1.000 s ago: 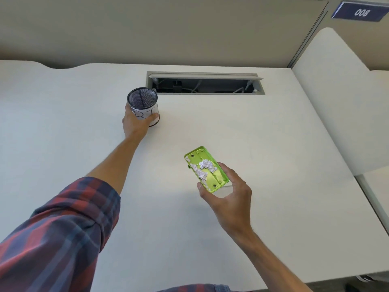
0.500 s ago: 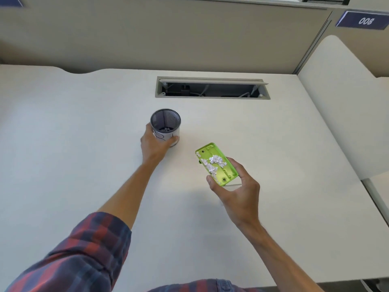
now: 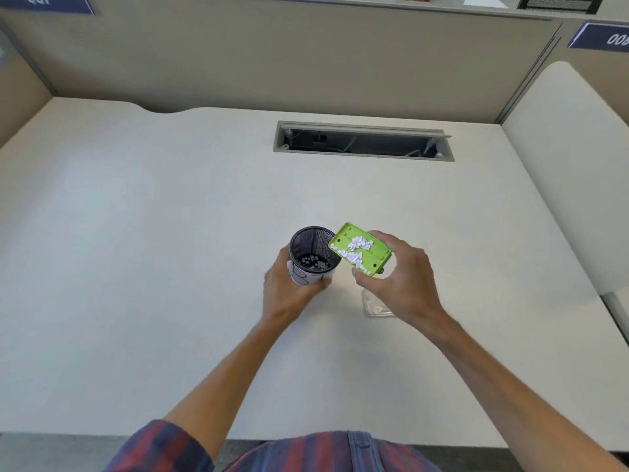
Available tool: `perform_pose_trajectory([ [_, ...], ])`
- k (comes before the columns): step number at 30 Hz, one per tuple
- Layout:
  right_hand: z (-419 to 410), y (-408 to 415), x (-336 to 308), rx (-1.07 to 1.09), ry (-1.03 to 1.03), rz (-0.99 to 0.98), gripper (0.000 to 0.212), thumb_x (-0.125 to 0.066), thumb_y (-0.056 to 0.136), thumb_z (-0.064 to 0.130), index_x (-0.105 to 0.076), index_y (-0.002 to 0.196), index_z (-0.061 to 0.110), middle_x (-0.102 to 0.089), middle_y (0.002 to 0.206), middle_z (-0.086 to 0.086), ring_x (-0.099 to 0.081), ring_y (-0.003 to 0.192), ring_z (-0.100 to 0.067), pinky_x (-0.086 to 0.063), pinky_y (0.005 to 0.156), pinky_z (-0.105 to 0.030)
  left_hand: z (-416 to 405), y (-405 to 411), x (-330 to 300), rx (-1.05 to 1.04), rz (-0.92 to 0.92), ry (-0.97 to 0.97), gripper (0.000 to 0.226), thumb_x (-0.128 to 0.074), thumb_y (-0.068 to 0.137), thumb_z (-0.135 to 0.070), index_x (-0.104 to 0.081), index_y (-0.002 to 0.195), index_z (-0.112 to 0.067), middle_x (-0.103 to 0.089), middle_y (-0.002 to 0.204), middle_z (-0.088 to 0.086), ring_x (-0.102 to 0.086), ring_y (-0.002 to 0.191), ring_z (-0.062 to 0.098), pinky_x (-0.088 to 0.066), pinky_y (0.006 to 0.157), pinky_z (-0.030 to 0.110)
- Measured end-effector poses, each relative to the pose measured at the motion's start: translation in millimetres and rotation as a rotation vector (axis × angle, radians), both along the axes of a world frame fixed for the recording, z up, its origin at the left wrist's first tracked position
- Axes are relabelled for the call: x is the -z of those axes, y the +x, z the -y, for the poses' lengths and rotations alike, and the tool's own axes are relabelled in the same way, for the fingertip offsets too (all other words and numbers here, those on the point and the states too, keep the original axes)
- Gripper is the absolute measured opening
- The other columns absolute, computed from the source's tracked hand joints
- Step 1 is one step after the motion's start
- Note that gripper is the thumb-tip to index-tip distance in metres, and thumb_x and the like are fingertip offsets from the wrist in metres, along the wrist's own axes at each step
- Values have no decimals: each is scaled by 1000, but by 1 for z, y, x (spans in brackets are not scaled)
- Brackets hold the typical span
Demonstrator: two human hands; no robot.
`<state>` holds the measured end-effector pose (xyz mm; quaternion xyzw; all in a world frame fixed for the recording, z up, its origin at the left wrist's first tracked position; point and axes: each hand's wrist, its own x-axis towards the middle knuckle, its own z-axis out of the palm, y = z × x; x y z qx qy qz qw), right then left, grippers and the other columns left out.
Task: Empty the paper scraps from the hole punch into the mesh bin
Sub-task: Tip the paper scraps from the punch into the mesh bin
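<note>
Two hands: left (image 3: 289,294) grips one mesh bin (image 3: 315,255), right (image 3: 401,277) one hole punch (image 3: 360,248).

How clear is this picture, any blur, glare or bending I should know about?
Head view: wide-angle lens bows the desk edges and partition; the green hole punch and its paper scraps are fairly sharp, the mesh bin too; the clear cover by the right hand is faint; lighting even, shadows soft.

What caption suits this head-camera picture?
Right hand holds scrap-filled green hole punch beside mesh bin, gripped by left hand.
</note>
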<state>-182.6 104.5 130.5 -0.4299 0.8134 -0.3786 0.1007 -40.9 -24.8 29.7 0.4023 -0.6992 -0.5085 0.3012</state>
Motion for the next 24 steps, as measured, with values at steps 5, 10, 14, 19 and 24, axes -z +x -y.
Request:
perform_pose_trajectory([
  [5, 4, 0, -13, -109, 74, -187, 63, -84, 64, 27, -64, 124, 20, -72, 103, 2, -60, 85, -21, -38, 85, -28, -11, 9, -1, -8, 30, -19, 75, -89, 58, -32, -55, 125, -32, -70, 112, -14, -66, 103, 6, -52, 88, 27],
  [10, 14, -5, -17, -251, 157, -503, 63, -79, 61, 30, -65, 120, 17, -73, 100, 2, -64, 88, -23, -29, 87, -30, -19, 11, -3, -9, 44, -70, 75, -87, 57, -37, -52, 123, -42, -67, 116, -14, -63, 109, 14, -53, 90, 44],
  [14, 26, -7, -25, -376, 245, -695, 62, -77, 60, 27, -63, 120, 17, -73, 101, 1, -63, 97, -23, -26, 92, -33, -22, 11, -4, -23, 32, -62, 75, -87, 58, -39, -49, 122, -45, -67, 117, -14, -64, 109, 15, -53, 89, 47],
  [19, 46, -7, -37, -595, 260, -930, 54, -75, 58, 17, -62, 111, 14, -71, 89, -2, -64, 90, -24, -24, 95, -39, -24, 13, -2, -45, 44, -37, 67, -87, 60, -41, -51, 116, -44, -69, 111, -13, -66, 102, 15, -55, 85, 45],
  [24, 61, -5, -48, -747, 333, -1144, 42, -63, 67, 10, -61, 109, 17, -69, 90, 2, -61, 95, -24, -17, 103, -43, -25, 13, -2, -41, 62, -37, 71, -87, 61, -44, -50, 121, -37, -68, 112, -12, -65, 105, 14, -55, 85, 45],
])
